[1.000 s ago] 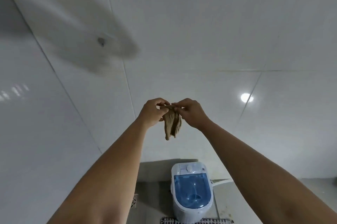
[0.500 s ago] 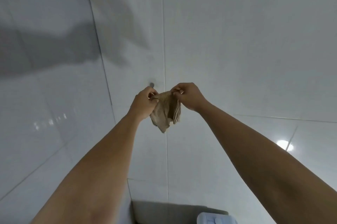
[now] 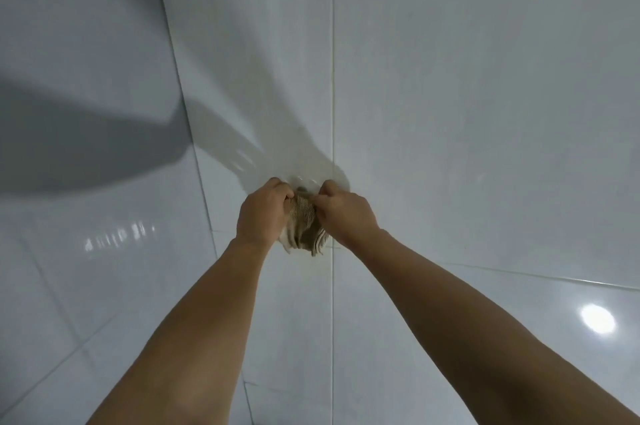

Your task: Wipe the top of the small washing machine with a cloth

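while pinched, cloth [image 3: 304, 227] between hands

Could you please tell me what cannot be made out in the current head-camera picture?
- The washing machine: not in the head view at all; the camera faces the tiled wall.
- The small dark thing on the wall: mostly hidden by the cloth and both hands, so I cannot tell what it is.
- The cloth's full shape: bunched, its edges covered by the left hand and right hand.
- The fingertips: tucked into the cloth.
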Motion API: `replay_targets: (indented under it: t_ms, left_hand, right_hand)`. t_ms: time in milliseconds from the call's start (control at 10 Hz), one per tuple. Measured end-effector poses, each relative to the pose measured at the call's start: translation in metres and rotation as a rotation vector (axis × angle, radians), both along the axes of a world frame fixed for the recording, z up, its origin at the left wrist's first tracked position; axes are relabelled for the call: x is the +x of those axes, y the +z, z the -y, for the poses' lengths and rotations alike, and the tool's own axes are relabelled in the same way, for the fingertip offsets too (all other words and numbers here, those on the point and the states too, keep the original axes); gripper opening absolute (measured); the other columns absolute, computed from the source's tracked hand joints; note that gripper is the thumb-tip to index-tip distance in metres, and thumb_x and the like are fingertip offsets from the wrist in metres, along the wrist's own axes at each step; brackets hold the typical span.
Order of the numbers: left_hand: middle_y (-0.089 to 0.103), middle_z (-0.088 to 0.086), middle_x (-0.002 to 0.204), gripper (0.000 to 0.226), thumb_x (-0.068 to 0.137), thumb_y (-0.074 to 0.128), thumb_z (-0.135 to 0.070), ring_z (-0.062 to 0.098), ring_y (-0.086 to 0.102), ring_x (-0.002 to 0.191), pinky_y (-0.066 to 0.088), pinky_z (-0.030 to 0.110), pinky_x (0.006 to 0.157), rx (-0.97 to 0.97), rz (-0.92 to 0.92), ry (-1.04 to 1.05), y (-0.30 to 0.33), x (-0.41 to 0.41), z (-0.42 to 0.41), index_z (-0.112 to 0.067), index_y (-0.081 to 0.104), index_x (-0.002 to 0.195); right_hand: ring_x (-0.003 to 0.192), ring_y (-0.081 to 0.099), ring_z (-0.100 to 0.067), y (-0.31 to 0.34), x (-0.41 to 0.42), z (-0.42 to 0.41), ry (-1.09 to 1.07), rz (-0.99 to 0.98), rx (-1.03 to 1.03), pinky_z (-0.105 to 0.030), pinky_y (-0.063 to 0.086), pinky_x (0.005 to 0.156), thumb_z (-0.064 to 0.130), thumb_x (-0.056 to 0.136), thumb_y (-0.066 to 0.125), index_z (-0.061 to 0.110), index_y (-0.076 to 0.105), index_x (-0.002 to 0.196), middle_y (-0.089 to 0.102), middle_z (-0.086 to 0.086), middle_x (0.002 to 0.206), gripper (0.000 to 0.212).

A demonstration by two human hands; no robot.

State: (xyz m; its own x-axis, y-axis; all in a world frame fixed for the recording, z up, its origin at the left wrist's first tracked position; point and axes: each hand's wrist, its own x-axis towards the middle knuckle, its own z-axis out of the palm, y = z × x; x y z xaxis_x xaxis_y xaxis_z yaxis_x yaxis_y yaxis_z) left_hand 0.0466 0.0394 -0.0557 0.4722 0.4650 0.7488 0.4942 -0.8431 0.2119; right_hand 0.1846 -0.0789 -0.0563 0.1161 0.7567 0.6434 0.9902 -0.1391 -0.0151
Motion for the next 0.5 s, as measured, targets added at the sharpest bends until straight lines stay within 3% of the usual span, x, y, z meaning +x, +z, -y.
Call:
replay_targets:
  t_ms: [100, 200, 300, 400, 500]
  left_hand:
    - [0.072, 0.0, 0.095, 0.005, 0.09, 0.07, -0.014, 0.023, 0.07, 0.075, 0.054, 0.032, 0.067, -0.099, 0.053, 0.013, -0.013, 0.006, -0.001, -0.015, 0.075, 0.091]
    - [0.075, -0.001, 0.095, 0.008, 0.087, 0.074, -0.014, 0.02, 0.071, 0.081, 0.058, 0.036, 0.076, -0.252, 0.12, -0.049, -0.028, 0.009, 0.001, -0.015, 0.076, 0.095]
    - [0.078, -0.003, 0.09, 0.01, 0.088, 0.074, -0.013, 0.016, 0.074, 0.082, 0.062, 0.035, 0.079, -0.512, 0.24, -0.151, -0.039, 0.01, 0.013, -0.017, 0.078, 0.095]
    - [0.08, -0.007, 0.084, 0.021, 0.091, 0.07, -0.008, 0.015, 0.078, 0.083, 0.064, 0.039, 0.083, -0.909, 0.448, -0.337, -0.039, 0.012, 0.017, -0.027, 0.079, 0.09]
    - [0.079, -0.004, 0.105, 0.022, 0.095, 0.066, -0.014, 0.017, 0.075, 0.102, 0.058, 0.041, 0.097, -1.008, 0.524, -0.339, -0.07, -0.008, 0.03, -0.024, 0.079, 0.11]
  right_hand:
    - [0.05, 0.057, -0.027, -0.014, 0.007, -0.005, -0.022, 0.104, -0.022, -0.026, 0.034, 0.041, 0.016, 0.084, 0.075, 0.021, 0.075, 0.105, 0.059, -0.002, 0.09, 0.022]
    - [0.058, 0.061, -0.027, -0.027, 0.01, -0.005, -0.026, 0.129, -0.005, -0.028, 0.037, 0.041, 0.021, 0.086, 0.072, 0.02, 0.069, 0.118, 0.06, -0.003, 0.094, 0.031]
    - [0.059, 0.062, -0.025, -0.041, 0.008, 0.0, -0.022, 0.123, -0.006, -0.029, 0.042, 0.041, 0.023, 0.09, 0.067, 0.02, 0.061, 0.135, 0.06, -0.003, 0.1, 0.045]
    - [0.06, 0.063, -0.026, -0.045, 0.004, 0.002, -0.021, 0.074, 0.014, -0.03, 0.043, 0.041, 0.019, 0.092, 0.066, 0.019, 0.055, 0.143, 0.06, -0.003, 0.109, 0.053]
    - [0.077, 0.067, -0.025, -0.063, 0.0, 0.02, -0.001, -0.021, 0.0, -0.034, 0.053, 0.047, 0.021, 0.095, 0.063, 0.022, 0.05, 0.145, 0.058, -0.002, 0.123, 0.052]
